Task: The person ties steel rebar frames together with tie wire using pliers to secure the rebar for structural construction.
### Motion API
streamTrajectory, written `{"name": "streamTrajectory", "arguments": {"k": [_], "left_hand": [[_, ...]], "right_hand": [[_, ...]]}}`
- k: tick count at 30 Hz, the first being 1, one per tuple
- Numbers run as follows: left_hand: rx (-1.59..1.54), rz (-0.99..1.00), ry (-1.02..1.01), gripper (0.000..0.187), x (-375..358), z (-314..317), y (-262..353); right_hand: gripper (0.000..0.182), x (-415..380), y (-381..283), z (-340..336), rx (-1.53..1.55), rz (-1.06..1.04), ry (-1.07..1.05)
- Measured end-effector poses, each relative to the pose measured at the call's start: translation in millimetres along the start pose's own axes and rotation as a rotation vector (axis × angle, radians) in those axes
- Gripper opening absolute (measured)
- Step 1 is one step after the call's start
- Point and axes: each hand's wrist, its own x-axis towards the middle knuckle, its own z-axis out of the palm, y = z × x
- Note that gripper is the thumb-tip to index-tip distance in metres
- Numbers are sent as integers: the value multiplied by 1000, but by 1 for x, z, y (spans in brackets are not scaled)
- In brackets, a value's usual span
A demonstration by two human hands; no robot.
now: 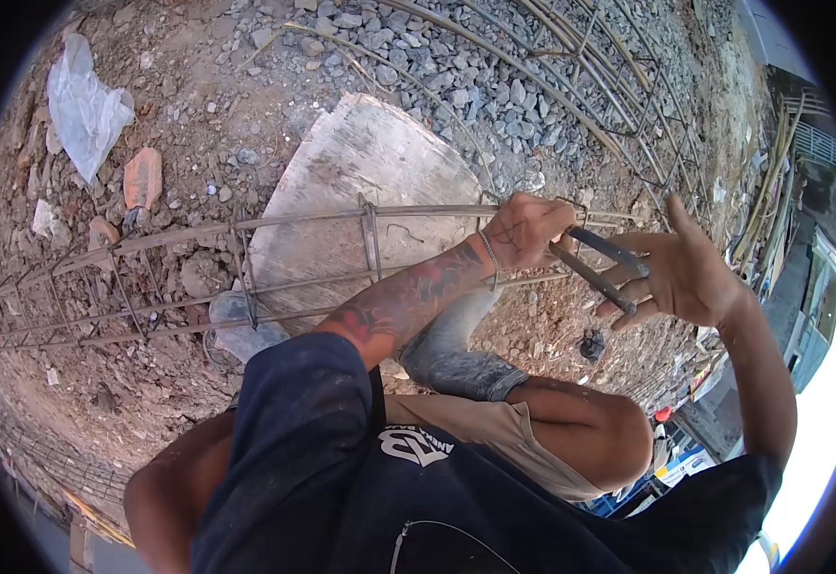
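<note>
My left hand (pixel 529 230) is closed at the top bar of a long rebar cage (pixel 370 212). A pair of dark steel pincers (pixel 598 266) reaches out from this fist, handles apart and pointing right. The fist covers the pincers' head, so I cannot see what the jaws touch. My right hand (pixel 678 275) is open beside the handle ends, thumb stretched up and palm showing. Its fingers lie loosely behind and around the handles, not wrapped tight. Square stirrups (pixel 370 239) cross the cage's long bars. A short bent wire (pixel 406 232) lies under it.
A pale worn board (pixel 361 143) lies beneath the cage. Grey gravel (pixel 495 81) and a second rebar cage (pixel 619 81) are beyond it. A plastic bag (pixel 86 110) and a brick piece (pixel 143 178) lie on rubble at left. My boot (pixel 244 320) stands by the lower bars.
</note>
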Motion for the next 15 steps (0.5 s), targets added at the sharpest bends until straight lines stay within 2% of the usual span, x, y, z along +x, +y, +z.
{"name": "streamTrajectory", "arguments": {"k": [2,4,5,7,8,9,10,11,12,14,15], "left_hand": [[18,79,-1,25,0,4,-3],[58,90,37,28,-3,3,-4],[61,52,49,31,-5,0,-3],[93,5,9,31,-4,1,1],[119,-35,-46,31,-3,4,6],[92,-138,-108,30,0,8,10],[85,-143,-108,30,4,11,12],[138,-172,-175,29,5,14,13],[192,-204,-250,27,6,17,14],[162,-183,-275,24,8,32,0],[166,-251,-444,24,10,38,-4]], "right_hand": [[80,20,-23,31,-329,570,-175],[59,54,-7,45,-492,653,-103],[59,57,-9,50,-500,656,-98],[38,57,-9,60,-1100,628,-88],[38,56,-5,56,-1093,649,-90],[39,56,0,42,-1275,544,-118],[40,59,7,29,-1450,424,-148],[37,62,15,21,-1565,389,-151],[37,62,23,14,-1550,391,-162],[33,61,36,-2,-1518,225,-57],[32,62,51,-16,-1550,109,5]]}}
